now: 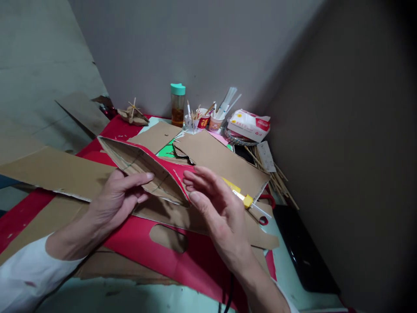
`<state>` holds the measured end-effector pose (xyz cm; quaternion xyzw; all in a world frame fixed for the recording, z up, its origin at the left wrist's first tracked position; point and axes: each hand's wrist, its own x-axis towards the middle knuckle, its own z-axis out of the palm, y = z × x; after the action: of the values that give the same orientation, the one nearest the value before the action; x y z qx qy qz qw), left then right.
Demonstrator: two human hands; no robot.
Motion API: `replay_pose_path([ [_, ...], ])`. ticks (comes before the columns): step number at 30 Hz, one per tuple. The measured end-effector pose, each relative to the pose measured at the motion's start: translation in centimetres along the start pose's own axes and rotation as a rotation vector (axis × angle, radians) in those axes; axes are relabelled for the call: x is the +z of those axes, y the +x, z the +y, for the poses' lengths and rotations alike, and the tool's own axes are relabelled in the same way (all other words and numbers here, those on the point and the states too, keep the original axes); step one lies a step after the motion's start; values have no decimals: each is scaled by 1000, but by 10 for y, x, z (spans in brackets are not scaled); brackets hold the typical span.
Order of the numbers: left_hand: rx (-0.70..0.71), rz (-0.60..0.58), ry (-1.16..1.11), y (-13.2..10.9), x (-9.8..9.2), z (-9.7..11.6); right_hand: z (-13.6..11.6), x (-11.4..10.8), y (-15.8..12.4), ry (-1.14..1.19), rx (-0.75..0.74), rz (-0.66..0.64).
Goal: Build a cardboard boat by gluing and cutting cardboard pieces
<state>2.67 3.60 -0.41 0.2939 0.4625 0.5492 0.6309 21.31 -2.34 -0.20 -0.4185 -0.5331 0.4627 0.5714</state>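
Note:
A folded cardboard piece [148, 167], pointed at both ends and brown inside with a red outer edge, hangs tilted above the table. Its near edge is pinched between the thumb and fingers of my left hand [122, 195]. Faint pen lines run across the inner face. My right hand [221, 208] is beside the piece's right tip, fingers stretched out and apart from the thumb. Whether its thumb touches the tip I cannot tell. Just beyond this hand lies a yellow glue gun [248, 201] with a clear stick in it, partly hidden by my fingers.
Cardboard sheets [221, 152] and a red sheet with an oval hole [140, 243] cover the table. Along the back stand a teal-lidded bottle [177, 106], cups of sticks [215, 124] and a tissue pack [249, 125]. Wooden sticks [282, 184] and a black flat object [302, 248] lie right.

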Motion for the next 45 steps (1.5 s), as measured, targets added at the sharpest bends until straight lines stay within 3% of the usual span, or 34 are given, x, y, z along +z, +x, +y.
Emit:
replay_pose_path([
  [7, 89, 35, 83, -4, 6, -2, 12, 1, -3, -44, 22, -37],
  [23, 197, 70, 111, 22, -16, -12, 18, -8, 7, -38, 176, 82],
  [25, 179, 70, 105, 26, -17, -12, 16, -13, 9, -113, 138, 108],
  [28, 102, 40, 106, 26, -16, -13, 16, -18, 10, -439, -37, 87],
  [32, -7, -15, 114, 17, -14, -17, 21, -17, 9, -819, -242, -148],
  [34, -40, -41, 109, 13, -13, -17, 23, -15, 9, -886, -276, -187],
  [40, -110, -124, 66, 9, -7, -6, 21, -19, 11, -945, -316, -139],
  [43, -74, -69, 47, 17, -14, 3, 19, -26, 16, -935, -261, -122],
  [45, 47, 33, 33, 26, -24, 10, 19, -31, 19, -943, -216, -115],
])
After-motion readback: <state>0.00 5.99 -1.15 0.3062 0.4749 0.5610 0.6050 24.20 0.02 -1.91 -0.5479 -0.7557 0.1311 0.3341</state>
